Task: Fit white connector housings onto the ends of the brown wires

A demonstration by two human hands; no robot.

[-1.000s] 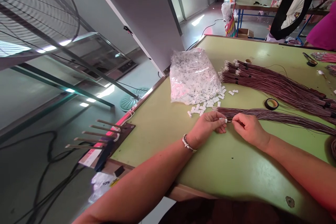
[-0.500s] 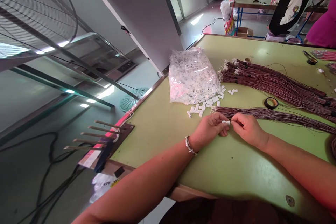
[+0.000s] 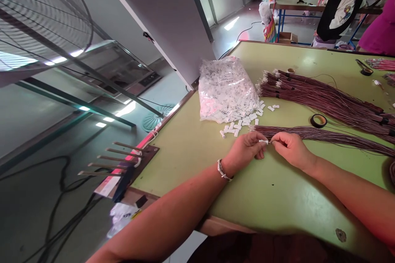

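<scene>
My left hand point(image 3: 248, 147) pinches a small white connector point(image 3: 263, 141) between thumb and fingers. Close beside it, my right hand point(image 3: 290, 148) is closed on a thin dark wire point(image 3: 270, 142) whose end meets the connector. Just behind both hands lies a bundle of brown wires point(image 3: 308, 133) with pale tips. Loose white connectors point(image 3: 236, 126) are scattered beyond my left hand, at the mouth of a clear plastic bag point(image 3: 226, 88) full of the same pieces.
A larger wire bundle point(image 3: 324, 98) and a roll of black tape point(image 3: 318, 121) lie at the right of the green table point(image 3: 185, 152). A rack with prongs point(image 3: 135, 164) sits on the left edge. A fan point(image 3: 46, 12) stands at left; a person in magenta point(image 3: 378, 28) is far right.
My left hand's lower fingers have curled in slightly, and the connector shows at a slightly different angle between the fingertips. Both hands have otherwise barely moved.
</scene>
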